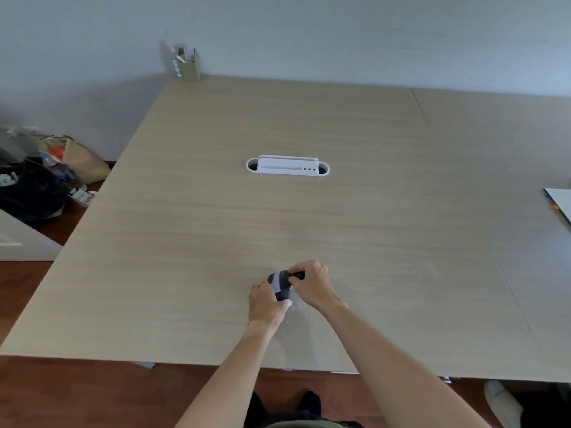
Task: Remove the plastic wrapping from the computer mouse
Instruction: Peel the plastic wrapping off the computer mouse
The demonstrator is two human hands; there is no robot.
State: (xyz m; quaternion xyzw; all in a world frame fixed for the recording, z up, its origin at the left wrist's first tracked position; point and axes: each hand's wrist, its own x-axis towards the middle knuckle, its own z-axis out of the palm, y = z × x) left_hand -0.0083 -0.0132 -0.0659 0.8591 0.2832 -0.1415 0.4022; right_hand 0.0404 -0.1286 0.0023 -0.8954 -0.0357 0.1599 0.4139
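Note:
A black computer mouse [280,284] sits between my two hands, just above the wooden table [216,211] near its front edge. Clear plastic wrapping [295,305] shines grey over the mouse's top and trails down toward me below it. My left hand [265,304] grips the near end of the mouse from the left. My right hand [312,282] pinches the far top of the mouse with fingertips, where a small dark piece shows. Whether the fingers hold plastic or the mouse body there is too small to tell.
A white cable port [287,166] is set into the table's middle. An olive pen holder [187,64] stands at the far corner by the wall. A flat white sheet [560,202] lies at the right edge. Bags and clutter [46,174] sit on the floor to the left.

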